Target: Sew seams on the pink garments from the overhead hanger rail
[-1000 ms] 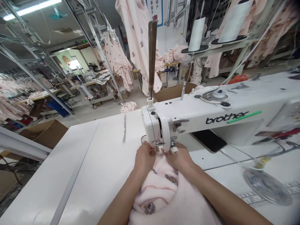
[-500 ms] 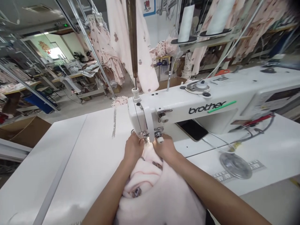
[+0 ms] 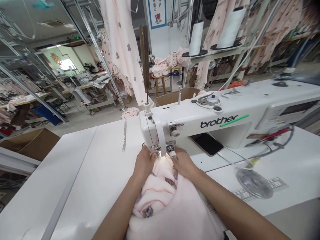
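A pale pink fleece garment piece (image 3: 175, 213) with small brown printed figures lies bunched in front of me, its far end under the lit needle area of a white sewing machine (image 3: 187, 120). My left hand (image 3: 144, 164) is closed on the fabric just left of the presser foot (image 3: 157, 150), fingers curled and partly hidden by the machine head. On the other side, my right hand (image 3: 184, 163) grips the fabric close to the needle, its fingertips partly behind the tension dial. Folds of cloth rise between both forearms.
A phone (image 3: 207, 144) lies under the machine arm, with a white cable beside it. To the right are a clear round dish (image 3: 254, 183) and a ruler (image 3: 278, 182). Thread cones (image 3: 196, 38) stand behind. Pink garments (image 3: 120, 43) hang beyond, and a cardboard box (image 3: 32, 143) sits left.
The view has tilted and shifted slightly, so the machine and table appear a little lower. My right hand has moved slightly away from the needle, showing more fabric between the hands.
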Motion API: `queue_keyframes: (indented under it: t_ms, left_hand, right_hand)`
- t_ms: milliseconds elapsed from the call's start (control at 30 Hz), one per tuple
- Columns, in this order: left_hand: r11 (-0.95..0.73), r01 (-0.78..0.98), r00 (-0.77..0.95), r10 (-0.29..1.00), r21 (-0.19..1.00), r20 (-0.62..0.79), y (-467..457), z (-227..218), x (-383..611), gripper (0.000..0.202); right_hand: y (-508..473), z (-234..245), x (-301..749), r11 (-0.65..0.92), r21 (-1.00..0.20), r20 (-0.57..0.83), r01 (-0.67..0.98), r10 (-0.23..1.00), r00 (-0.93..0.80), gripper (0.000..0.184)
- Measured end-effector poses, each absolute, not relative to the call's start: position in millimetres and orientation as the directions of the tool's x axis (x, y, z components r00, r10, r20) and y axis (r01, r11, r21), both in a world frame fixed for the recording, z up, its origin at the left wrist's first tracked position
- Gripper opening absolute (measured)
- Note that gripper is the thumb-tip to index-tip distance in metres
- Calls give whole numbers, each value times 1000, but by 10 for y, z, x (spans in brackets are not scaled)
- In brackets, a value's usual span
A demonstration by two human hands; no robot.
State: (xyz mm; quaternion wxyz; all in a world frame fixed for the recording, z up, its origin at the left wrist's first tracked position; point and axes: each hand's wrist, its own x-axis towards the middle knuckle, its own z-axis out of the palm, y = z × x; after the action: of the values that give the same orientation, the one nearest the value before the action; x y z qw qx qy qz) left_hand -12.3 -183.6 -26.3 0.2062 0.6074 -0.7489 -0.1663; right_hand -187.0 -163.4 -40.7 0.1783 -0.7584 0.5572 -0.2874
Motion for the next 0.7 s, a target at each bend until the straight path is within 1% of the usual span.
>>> queue_keyframes:
  t_ms: [233, 400, 533, 700]
  left_hand:
    - [162, -875, -149, -987, 456, 66, -1785, -216, -159, 19]
    - [142, -898, -140, -990, 416, 36, -1753, -205, -168, 20]
    - [109, -922, -115, -993, 372, 7, -1732, -188, -177, 20]
    - [137, -937, -141, -990, 322, 11, -1671, -115, -217, 27]
  right_hand:
    - [-1656, -440, -1830, -282, -616, 216, -736, -958, 187, 36]
    - [-1641, -438, -1825, -267, -625, 209, -733, -963, 173, 35]
    - [-1639, -425, -1817, -278, -640, 209, -716, -960, 185, 39]
    - [-1629, -420, -1808, -300, -666, 229, -683, -954, 196, 41]
